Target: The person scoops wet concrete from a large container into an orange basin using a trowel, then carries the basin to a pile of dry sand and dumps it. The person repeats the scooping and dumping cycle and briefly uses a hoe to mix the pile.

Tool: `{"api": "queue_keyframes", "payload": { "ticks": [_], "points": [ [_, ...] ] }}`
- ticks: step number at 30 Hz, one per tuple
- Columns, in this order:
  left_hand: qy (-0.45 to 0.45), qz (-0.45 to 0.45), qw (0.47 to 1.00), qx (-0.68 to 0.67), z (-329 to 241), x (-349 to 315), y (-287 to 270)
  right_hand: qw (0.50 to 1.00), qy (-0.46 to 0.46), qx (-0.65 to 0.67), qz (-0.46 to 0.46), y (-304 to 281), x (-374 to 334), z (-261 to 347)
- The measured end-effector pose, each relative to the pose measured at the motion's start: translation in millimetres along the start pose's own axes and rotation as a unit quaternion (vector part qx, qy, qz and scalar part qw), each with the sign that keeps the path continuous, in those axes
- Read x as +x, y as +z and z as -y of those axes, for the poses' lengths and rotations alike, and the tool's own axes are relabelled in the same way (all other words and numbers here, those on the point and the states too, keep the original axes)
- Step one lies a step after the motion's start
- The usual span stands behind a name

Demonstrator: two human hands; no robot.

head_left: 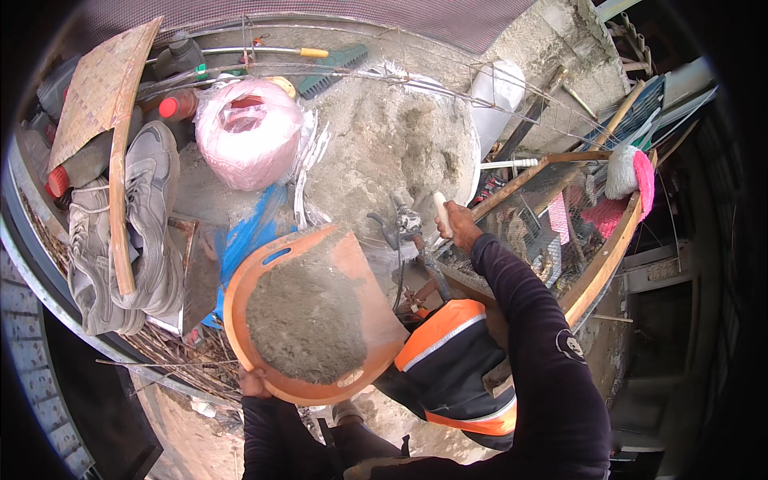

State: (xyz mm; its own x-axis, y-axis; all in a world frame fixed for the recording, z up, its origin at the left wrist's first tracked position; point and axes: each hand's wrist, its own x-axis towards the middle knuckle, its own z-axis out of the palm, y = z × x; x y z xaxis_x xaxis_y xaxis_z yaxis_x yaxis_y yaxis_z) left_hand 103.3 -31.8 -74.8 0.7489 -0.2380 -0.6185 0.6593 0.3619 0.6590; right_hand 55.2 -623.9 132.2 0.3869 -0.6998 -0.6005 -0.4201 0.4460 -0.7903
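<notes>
Left hand (254, 384) at lwr ctr-left of frame grips the lwr-left rim of an orange shallow rounded plastic pan (382, 320); fingers bent in at the edge, partly hidden under it, so can't tell how far they wrap. Pan sits just left of lwr ctr: smooth curved lip, slot cut-outs at upper left & lwr rt, one straight side at rt; inside, a mound of grey, grainy, damp-looking cement mix (304, 320), bare orange strip along rt. Right hand (460, 226), just rt of ctr, has fingers curled tight round a cream-coloured smooth cylindrical handle (442, 214); the tool's other end can't be made out. Just left of RH, a metal bar w/ black lever (404, 224) stands btwn it & pan. Upper ctr: broad rough, lumpy grey cement surface (384, 136), giving RH room above, w/ thin rusty wire rods (384, 78) crossing its top. Tighter at rt, where a wood-framed wire-mesh panel (592, 300) runs close by RH & sleeve. Upper left: round pink-white bundle in clear plastic (250, 144); left: grey lace-up shoes (148, 216). Black-and-orange fabric piece (448, 360), soft & creased, crowds pan's lwr rt, lwr ctr of frame.
</notes>
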Motion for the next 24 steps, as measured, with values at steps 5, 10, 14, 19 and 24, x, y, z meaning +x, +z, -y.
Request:
{"api": "queue_keyframes", "payload": {
  "ticks": [5, 10, 14, 19, 24],
  "points": [
    [0.013, -0.01, 1.0, -0.01, -14, -10, 8, 0.989, -0.047, -0.105, 0.097, 27, -45, 43],
    [0.003, 0.004, 1.0, 0.019, -15, -3, 12, 0.963, -0.049, -0.186, 0.187, 37, -107, 50],
    [-0.02, 0.013, 1.0, 0.006, -17, -6, 0, 0.911, -0.022, -0.288, 0.294, 64, -137, 50],
    [-0.016, -0.011, 1.0, -0.019, -15, -9, 5, 0.799, -0.051, -0.497, 0.334, 98, -173, 23],
    [-0.017, 0.013, 1.0, -0.023, -6, -1, 4, 0.63, -0.321, -0.675, 0.211, 103, -208, 16]
  ]
}}
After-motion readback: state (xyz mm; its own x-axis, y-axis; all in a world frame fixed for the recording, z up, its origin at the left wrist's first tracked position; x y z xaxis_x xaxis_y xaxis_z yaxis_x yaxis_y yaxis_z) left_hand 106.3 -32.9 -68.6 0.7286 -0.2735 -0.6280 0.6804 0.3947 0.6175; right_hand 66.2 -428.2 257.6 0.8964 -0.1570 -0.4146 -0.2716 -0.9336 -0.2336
